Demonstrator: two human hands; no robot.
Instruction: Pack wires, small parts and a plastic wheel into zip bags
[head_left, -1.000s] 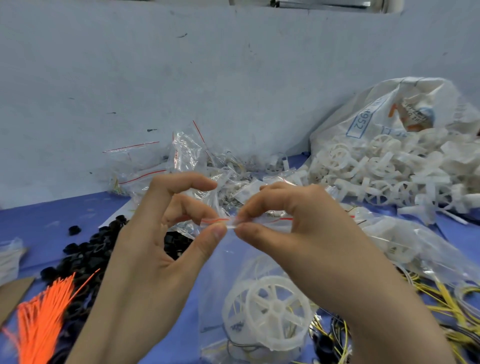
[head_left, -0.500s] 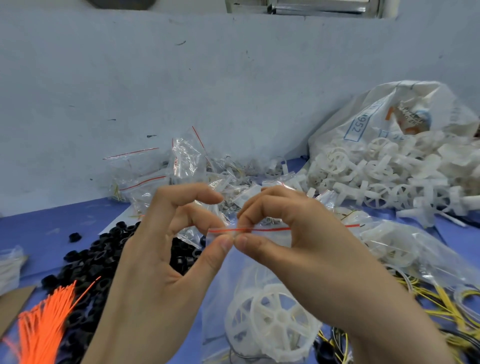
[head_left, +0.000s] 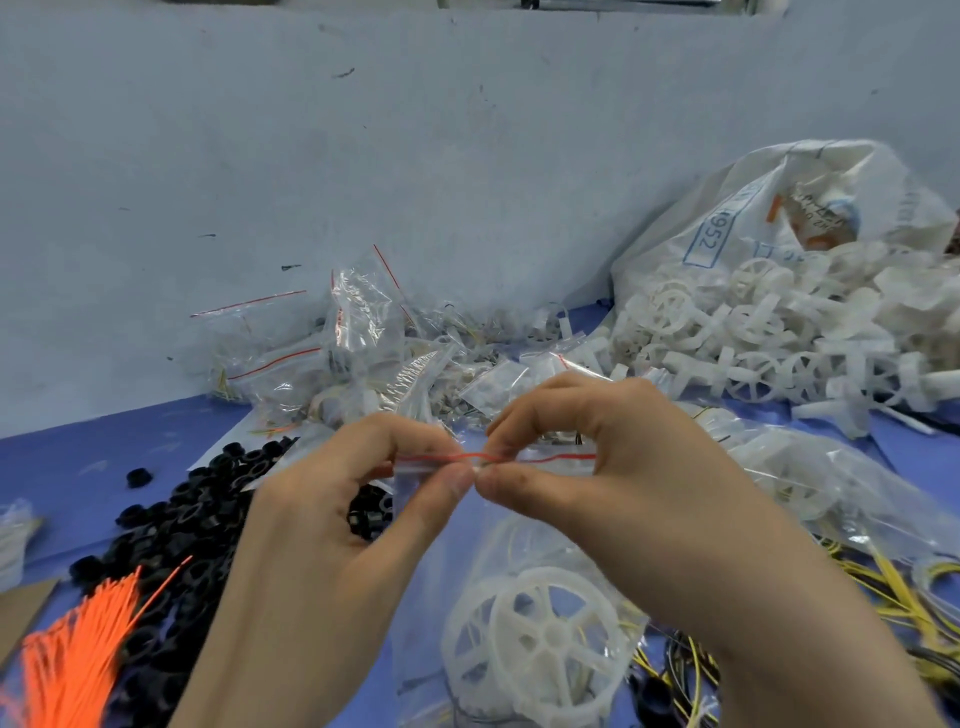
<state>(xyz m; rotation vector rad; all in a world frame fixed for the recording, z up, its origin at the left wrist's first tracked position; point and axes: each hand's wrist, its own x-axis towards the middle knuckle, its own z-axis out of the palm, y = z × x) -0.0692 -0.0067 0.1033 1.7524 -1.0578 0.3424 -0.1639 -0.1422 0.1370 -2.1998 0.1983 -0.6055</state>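
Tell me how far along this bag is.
Done: the white wheel already sits inside the zip bag, with some wires. In hand: the left hand and right hand pinch its red zip strip, apparently pressing it closed. Left: finishing the seal; loose wheels and black parts remain unpacked.

A scuffed pale wall stands behind the blue tabletop.

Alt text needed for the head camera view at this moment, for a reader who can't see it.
Two bare hands, left hand and right hand, pinch the red-lined top of a clear zip bag holding a white plastic wheel. On the blue table around them lie black rings, orange ties, yellow wires and more white wheels.
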